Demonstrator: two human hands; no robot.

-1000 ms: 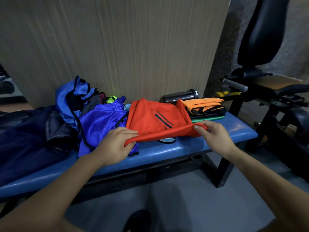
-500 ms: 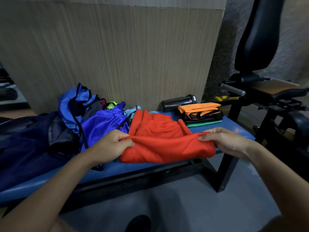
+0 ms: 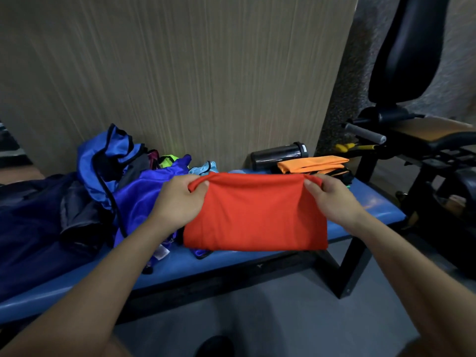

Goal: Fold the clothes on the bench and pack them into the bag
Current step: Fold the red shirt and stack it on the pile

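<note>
A red garment (image 3: 255,217), folded into a flat rectangle, lies on the blue padded bench (image 3: 371,204). My left hand (image 3: 180,199) pinches its far left corner and my right hand (image 3: 332,197) pinches its far right corner. A heap of unfolded clothes lies to the left: a bright blue-violet piece (image 3: 144,191), a blue piece with black trim (image 3: 103,161) and bits of neon yellow and light blue behind. A dark navy bag (image 3: 33,228) sits at the bench's left end. A folded orange garment (image 3: 311,163) rests on a small stack at the far right.
A dark bottle (image 3: 278,155) lies on its side against the wooden wall panel behind the stack. Black gym equipment with a padded seat (image 3: 432,140) stands to the right of the bench. Grey floor runs in front.
Both hands brought the near edge of the red garment up and over to the far side, folding it in half. It now lies as a neat rectangle.
</note>
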